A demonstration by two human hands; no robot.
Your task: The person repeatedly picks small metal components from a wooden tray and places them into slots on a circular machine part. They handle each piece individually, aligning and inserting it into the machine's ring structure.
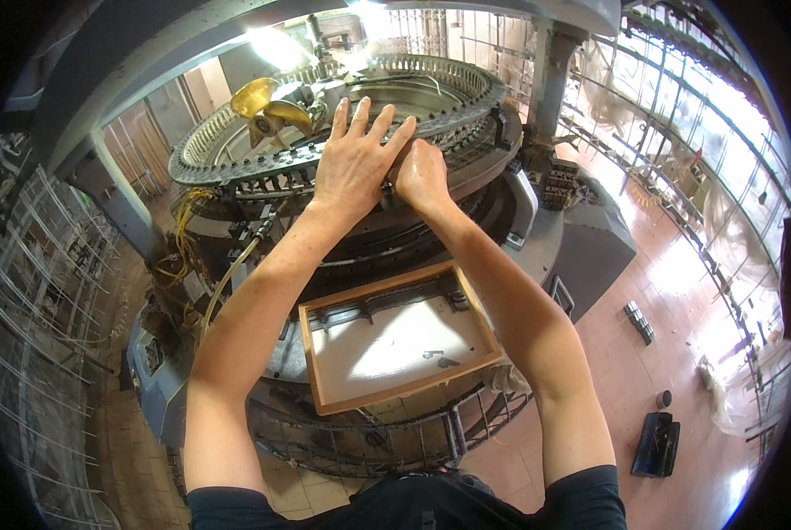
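Steel needle ring (236, 159): left hand (353, 163) lies flat, fingers spread; right hand (422, 177) grips its rim, fingers curled. Needles could likely snag skin.

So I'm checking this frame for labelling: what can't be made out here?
Head view only:
- Right hand: fingers curl over the machine ring, so any grip is hidden.
- Ring under the left hand: covered by the palm.
- Small parts in the wooden tray: too small.
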